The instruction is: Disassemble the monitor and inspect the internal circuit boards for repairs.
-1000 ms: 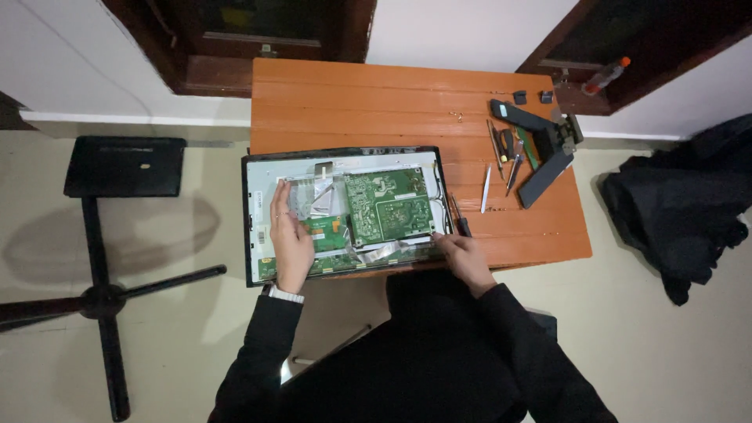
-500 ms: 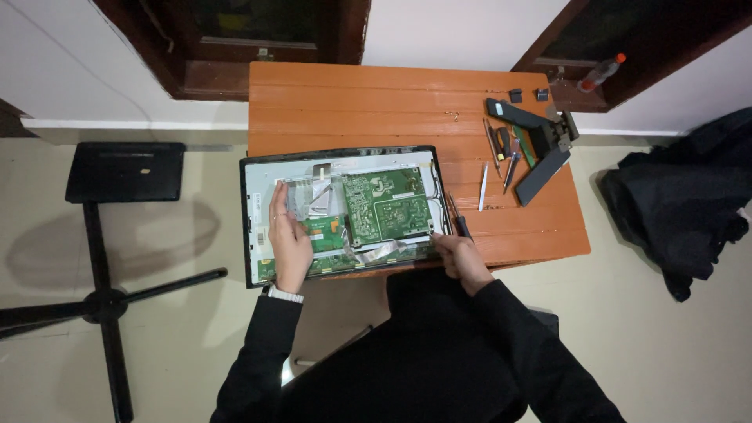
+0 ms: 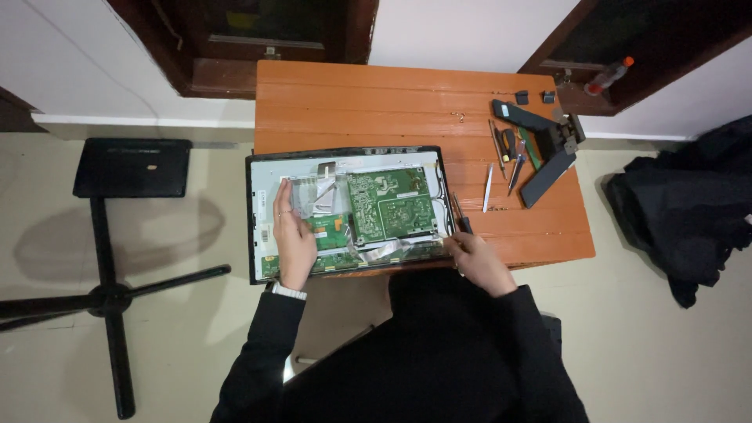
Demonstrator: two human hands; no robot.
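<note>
An opened flat monitor (image 3: 262, 168) lies face down on the orange wooden table (image 3: 376, 102), its back cover off and green circuit boards (image 3: 389, 205) exposed. My left hand (image 3: 292, 233) rests flat on the left part of the panel, fingers spread over a smaller green board and silver ribbon cables. My right hand (image 3: 472, 256) is at the monitor's lower right corner, closed on a dark-handled screwdriver (image 3: 460, 217) whose shaft points up along the panel's right edge.
Several hand tools (image 3: 501, 160) and a dark monitor stand piece (image 3: 546, 164) lie at the table's right. A black stand with a star base (image 3: 110, 235) is on the floor to the left. Dark cloth (image 3: 689, 211) is heaped to the right. A bottle (image 3: 609, 75) sits on the far ledge.
Both hands stay nearly in place on the monitor; the view has shifted slightly. No visible change in what they hold.
</note>
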